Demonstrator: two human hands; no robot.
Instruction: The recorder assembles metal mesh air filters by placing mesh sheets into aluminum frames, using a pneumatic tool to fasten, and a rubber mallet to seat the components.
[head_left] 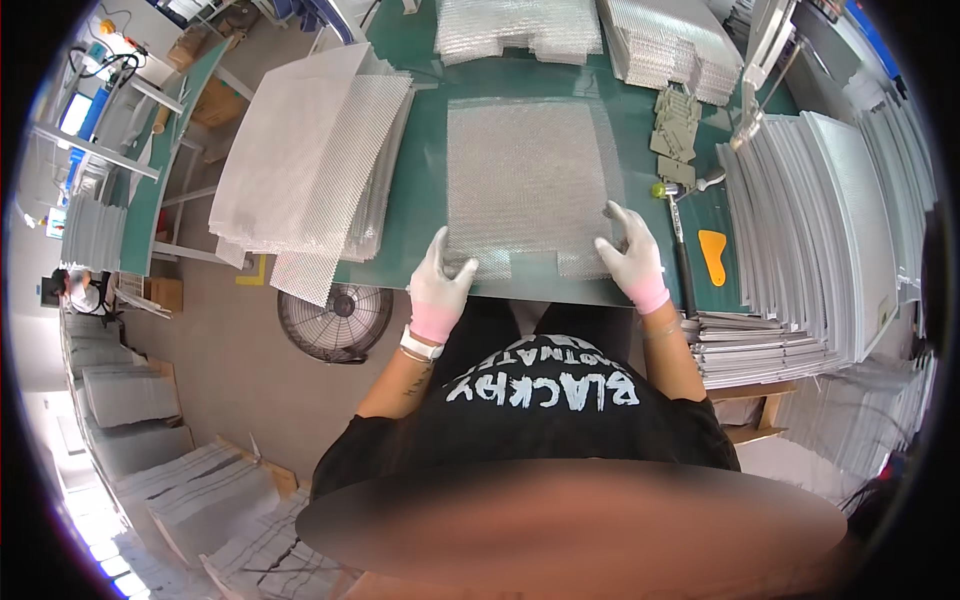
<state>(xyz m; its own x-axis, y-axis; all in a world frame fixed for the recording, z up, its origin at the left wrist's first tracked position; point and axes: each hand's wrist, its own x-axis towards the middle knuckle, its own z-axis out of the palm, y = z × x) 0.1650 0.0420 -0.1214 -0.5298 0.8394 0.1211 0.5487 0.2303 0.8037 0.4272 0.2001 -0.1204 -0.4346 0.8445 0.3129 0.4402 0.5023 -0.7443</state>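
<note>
Black shirt (540, 400) before squarish mesh sheet (525, 180), notched edge (584, 268) shirtward

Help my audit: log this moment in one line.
left hand: at textured sheet, left side; right hand: at its right side; surface: green table

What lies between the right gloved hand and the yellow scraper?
In the head view, a hammer with a dark handle lies between the right hand and the yellow scraper.
</note>
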